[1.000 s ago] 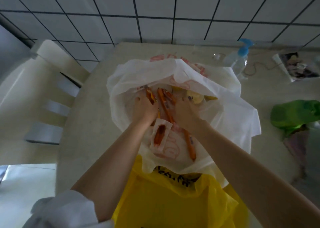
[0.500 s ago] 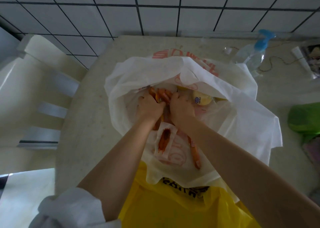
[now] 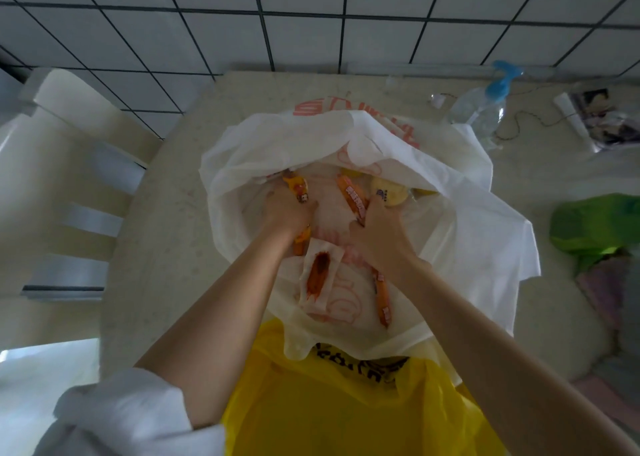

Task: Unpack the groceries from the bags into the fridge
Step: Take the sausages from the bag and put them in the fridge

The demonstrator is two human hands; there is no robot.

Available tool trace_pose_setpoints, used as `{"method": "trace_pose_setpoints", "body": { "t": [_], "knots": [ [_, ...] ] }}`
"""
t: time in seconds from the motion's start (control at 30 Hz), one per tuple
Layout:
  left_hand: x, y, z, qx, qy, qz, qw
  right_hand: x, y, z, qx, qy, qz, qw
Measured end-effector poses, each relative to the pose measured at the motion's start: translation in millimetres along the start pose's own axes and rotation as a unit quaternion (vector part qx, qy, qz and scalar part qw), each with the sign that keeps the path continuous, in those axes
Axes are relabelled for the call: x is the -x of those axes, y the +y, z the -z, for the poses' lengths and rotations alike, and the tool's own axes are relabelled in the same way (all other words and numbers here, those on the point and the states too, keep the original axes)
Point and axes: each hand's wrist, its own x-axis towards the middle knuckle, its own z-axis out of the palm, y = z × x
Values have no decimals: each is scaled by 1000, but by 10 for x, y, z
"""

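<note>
A white plastic bag (image 3: 467, 213) with red print lies open on the table, and both my hands are inside it. My left hand (image 3: 287, 213) grips an orange-yellow sausage pack (image 3: 298, 187) whose ends stick out above and below the fist. My right hand (image 3: 381, 228) grips an orange wrapped sausage (image 3: 351, 194) at its lower end. Another orange sausage (image 3: 381, 294) lies loose by my right wrist. A white packet with a red-brown filling (image 3: 320, 277) sits between my forearms. A pale yellow round item (image 3: 388, 190) rests just beyond my right hand.
A yellow bag (image 3: 346, 410) sits at the near table edge under my arms. A green bag (image 3: 595, 223) lies at the right. A clear spray bottle with a blue head (image 3: 485, 103) stands at the back right. A white chair (image 3: 62, 185) stands to the left.
My hands, pressed together over the sausages half a second ago, have parted: the left one moved left with its pack, the right one moved right holding a sausage.
</note>
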Motion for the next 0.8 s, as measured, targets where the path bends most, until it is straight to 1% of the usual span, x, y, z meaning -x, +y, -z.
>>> {"method": "trace_pose_setpoints", "body": {
  "t": [0.07,0.1,0.17,0.23,0.3,0.37,0.4,0.47,0.6,0.7,0.8],
  "knots": [
    [8,6,-57,-11,-5,-10,1000,133,104,29,26,-25,-63,997],
    [7,1,-92,-28,4,-18,999,189,157,27,54,-39,-85,994],
    [28,3,-132,-43,27,-29,998,303,245,5,122,-58,-105,985],
    [27,-8,-139,-34,37,-31,998,385,323,-77,160,-75,-103,979],
    [-9,-24,-148,-32,39,-31,998,434,376,-174,141,-51,-95,984],
    [-39,-22,-130,-37,33,-32,998,431,396,-262,110,-15,-109,988],
    [-48,-24,-121,-31,29,-27,999,416,390,-287,107,-12,-123,987],
    [-37,-32,-98,21,19,-5,1000,373,411,-327,96,-18,-140,985],
    [44,-13,30,81,1,20,997,320,450,-310,72,-25,-137,988],
    [236,98,192,115,36,27,992,322,434,-247,36,-20,-136,990],
    [473,144,317,143,68,-12,987,364,401,-197,10,-14,-129,992]
  ]
}}
